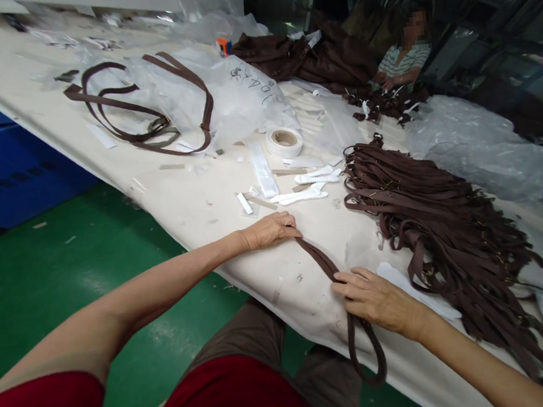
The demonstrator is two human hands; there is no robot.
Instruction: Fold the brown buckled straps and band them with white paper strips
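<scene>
A brown fabric strap [319, 255] runs doubled between my two hands near the table's front edge. My left hand [274, 230] is closed, pinching one end of it. Further along, my right hand [374, 299] has its fingers curled over the strap, and past them a loop hangs down over the table edge. To the right of my right hand lies a big pile of similar brown straps [438, 213], some with small metal hooks. White plastic pieces with toothed edges [302, 194] rest beyond my left hand.
A roll of white tape [284, 142] stands mid-table near a clear plastic bag [241, 91]. Loose brown straps [207, 107] lie at the left. Brown fabric [296, 57] is heaped at the back, where another person [402, 63] works. Clear plastic sheeting [477, 145] lies behind the pile.
</scene>
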